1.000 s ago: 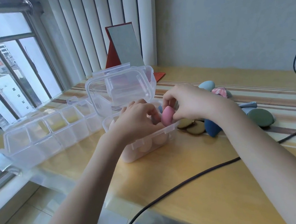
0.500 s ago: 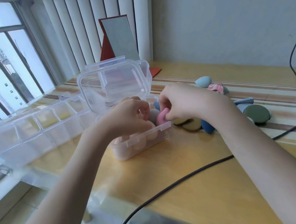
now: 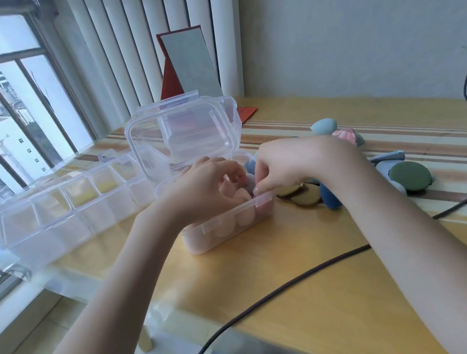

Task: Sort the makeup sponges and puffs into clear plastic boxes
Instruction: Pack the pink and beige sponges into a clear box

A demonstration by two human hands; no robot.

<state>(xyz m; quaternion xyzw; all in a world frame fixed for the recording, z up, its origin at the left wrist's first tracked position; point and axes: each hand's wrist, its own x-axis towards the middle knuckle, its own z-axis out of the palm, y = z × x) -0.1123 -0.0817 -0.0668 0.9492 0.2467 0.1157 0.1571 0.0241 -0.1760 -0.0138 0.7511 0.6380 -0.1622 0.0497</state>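
Note:
A small clear box stands in the middle of the table with its lid up, and several peach sponges lie inside. My left hand reaches into it, its fingers curled round a peach sponge. At the box's right end, my right hand has its fingertips curled down on a pink sponge, which shows through the wall. Loose to the right are a dark blue sponge, brown puffs, a green puff, a light blue sponge and a pink patterned puff.
A long clear organiser with several compartments lies to the left, by the window. A red-framed mirror stands at the back. A black cable crosses the near part of the wooden table.
My right hand has lowered the pink sponge from above the rim down into the box's right end. My left hand stays in the box. The camera has shifted slightly.

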